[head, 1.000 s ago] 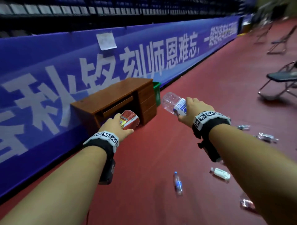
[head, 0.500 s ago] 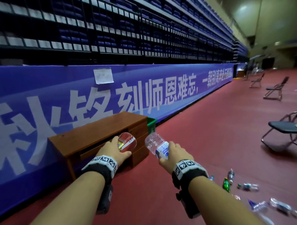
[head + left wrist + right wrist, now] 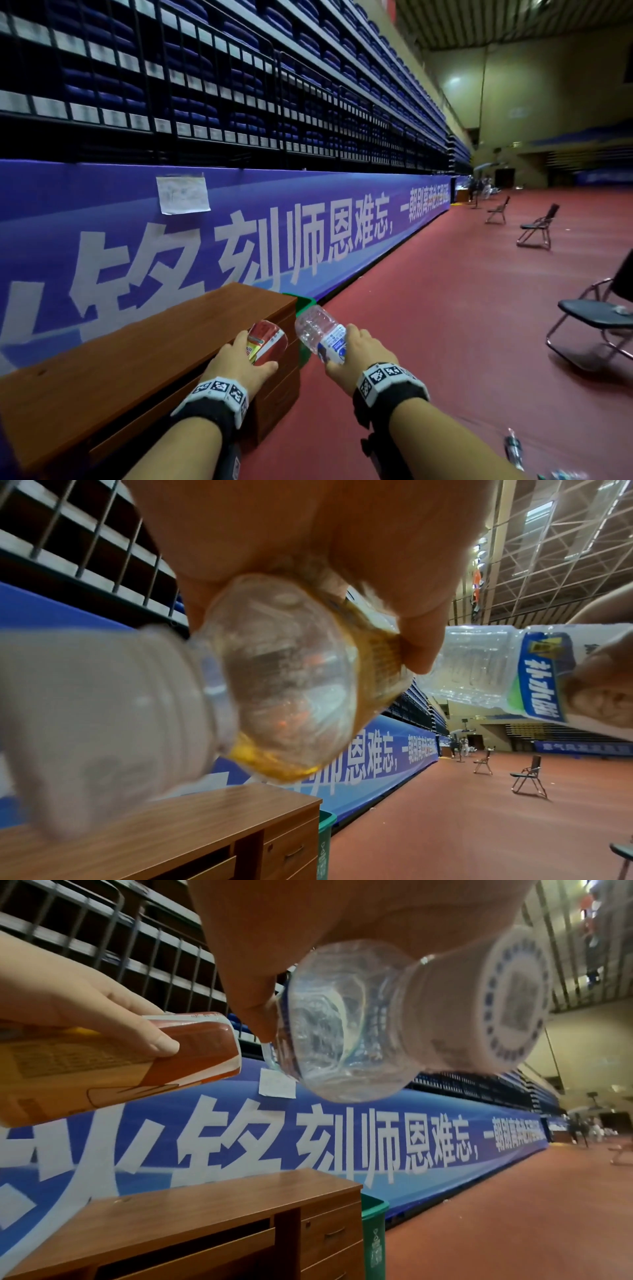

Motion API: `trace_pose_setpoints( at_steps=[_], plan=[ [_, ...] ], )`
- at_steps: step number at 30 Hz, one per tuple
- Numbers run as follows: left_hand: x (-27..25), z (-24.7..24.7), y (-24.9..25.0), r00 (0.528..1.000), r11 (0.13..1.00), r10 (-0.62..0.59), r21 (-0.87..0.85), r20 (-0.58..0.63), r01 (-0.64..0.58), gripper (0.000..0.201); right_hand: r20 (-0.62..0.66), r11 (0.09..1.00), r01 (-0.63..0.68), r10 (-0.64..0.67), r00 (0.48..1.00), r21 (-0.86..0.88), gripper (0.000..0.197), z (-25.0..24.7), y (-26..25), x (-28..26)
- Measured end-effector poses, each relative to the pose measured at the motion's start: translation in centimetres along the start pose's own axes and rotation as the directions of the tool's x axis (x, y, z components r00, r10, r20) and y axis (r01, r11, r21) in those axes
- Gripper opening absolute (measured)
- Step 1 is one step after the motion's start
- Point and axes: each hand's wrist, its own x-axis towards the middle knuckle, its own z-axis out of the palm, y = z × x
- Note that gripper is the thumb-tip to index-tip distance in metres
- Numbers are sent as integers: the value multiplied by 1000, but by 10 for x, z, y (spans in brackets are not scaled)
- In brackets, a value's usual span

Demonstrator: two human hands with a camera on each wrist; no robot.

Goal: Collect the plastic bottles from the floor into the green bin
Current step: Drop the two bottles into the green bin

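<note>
Left hand (image 3: 239, 365) wrapped around a red-and-yellow-labelled plastic bottle (image 3: 265, 341), held over the brown wooden desk's (image 3: 137, 346) near corner. Right hand (image 3: 359, 353) wrapped around a clear crinkled plastic bottle with a blue-white label (image 3: 320, 330), base pointing to 11 o'clock. Green plastic bin (image 3: 306, 303) just past the desk's far end, beside the blue banner (image 3: 308, 240). Another small plastic bottle (image 3: 512, 448) on the red floor (image 3: 445, 325) at 4 o'clock.
</note>
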Motion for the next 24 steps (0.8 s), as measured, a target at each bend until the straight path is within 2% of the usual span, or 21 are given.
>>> trace_pose_setpoints(
  at_steps=[5, 12, 18, 24],
  plan=[
    [113, 18, -10, 999, 1000, 21, -4, 27, -21, 91, -15, 998, -66, 66, 998, 6, 63, 27, -16, 106],
    [242, 83, 19, 997, 1000, 19, -10, 71, -18, 86, -6, 992, -130, 130, 992, -7, 55, 77, 28, 242],
    [372, 124, 79, 999, 1000, -22, 5, 49, 22, 77, 19, 997, -60, 61, 998, -46, 47, 103, 80, 392],
    [501, 144, 111, 986, 982, -166, -94, -1, 165, 78, 52, 1000, 15, -15, 999, -2, 47, 112, 100, 551]
  ],
)
